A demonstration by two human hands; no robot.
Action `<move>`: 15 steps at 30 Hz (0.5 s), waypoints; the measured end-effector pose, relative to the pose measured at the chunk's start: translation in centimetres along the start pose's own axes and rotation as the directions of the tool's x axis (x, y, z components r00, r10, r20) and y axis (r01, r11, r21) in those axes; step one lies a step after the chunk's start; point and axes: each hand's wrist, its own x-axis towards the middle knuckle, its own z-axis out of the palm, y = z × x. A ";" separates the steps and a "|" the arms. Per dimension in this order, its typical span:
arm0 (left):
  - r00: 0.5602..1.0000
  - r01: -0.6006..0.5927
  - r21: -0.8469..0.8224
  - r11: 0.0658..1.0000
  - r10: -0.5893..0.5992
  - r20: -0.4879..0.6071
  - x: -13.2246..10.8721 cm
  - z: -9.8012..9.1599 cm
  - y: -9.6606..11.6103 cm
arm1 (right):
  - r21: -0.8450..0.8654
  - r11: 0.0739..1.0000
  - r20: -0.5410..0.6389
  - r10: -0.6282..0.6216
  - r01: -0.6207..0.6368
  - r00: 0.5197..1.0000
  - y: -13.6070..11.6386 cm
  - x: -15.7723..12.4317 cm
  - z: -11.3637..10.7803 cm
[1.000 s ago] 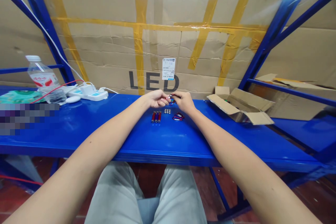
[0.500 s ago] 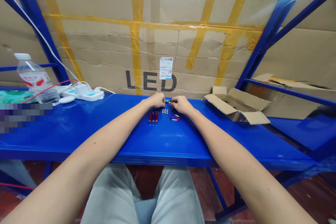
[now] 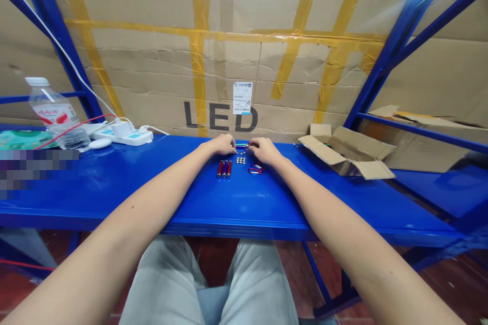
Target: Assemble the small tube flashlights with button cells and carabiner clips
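My left hand (image 3: 222, 144) and my right hand (image 3: 264, 150) rest far out on the blue shelf (image 3: 152, 188), fingers curled, pinching a small metallic item (image 3: 242, 148) between them that I cannot make out. Just in front of the hands lie three small red and blue cylinders (image 3: 224, 168) side by side. A cluster of small silver pieces (image 3: 240, 160) sits to their right. Red and blue carabiner clips (image 3: 255, 168) lie under my right wrist.
An open cardboard box (image 3: 348, 155) stands at the right. A water bottle (image 3: 57, 114), a white power strip (image 3: 125, 134) with cables and a green packet (image 3: 23, 138) are at the left. A taped cardboard sheet marked LED (image 3: 221, 61) backs the shelf.
Both hands have lowered from slightly above the shelf down onto it, still pinching the small item between them. The view shifted slightly.
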 end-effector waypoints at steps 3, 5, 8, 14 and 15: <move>0.999 -0.015 -0.026 1.000 0.015 -0.031 0.0 0.3 0.0 | 0.046 0.998 -0.004 -0.049 0.049 0.999 -0.1 0.0 0.2; 0.998 -0.032 -0.040 0.999 0.030 -0.047 0.0 0.5 0.2 | 0.050 0.996 0.019 -0.075 0.074 0.997 -0.1 0.1 0.4; 0.996 -0.065 -0.052 0.997 0.062 -0.063 0.0 0.8 0.7 | 0.025 0.995 0.051 -0.094 0.092 0.994 -0.4 0.0 0.5; 0.993 -0.100 -0.062 0.993 0.095 -0.068 0.0 1.1 1.1 | 0.067 0.997 0.051 -0.027 0.024 0.998 -0.8 -0.1 0.1; 0.993 -0.102 -0.063 0.993 0.098 -0.068 0.1 1.2 1.1 | 0.076 0.997 0.052 -0.015 0.011 0.999 -0.8 -0.1 0.0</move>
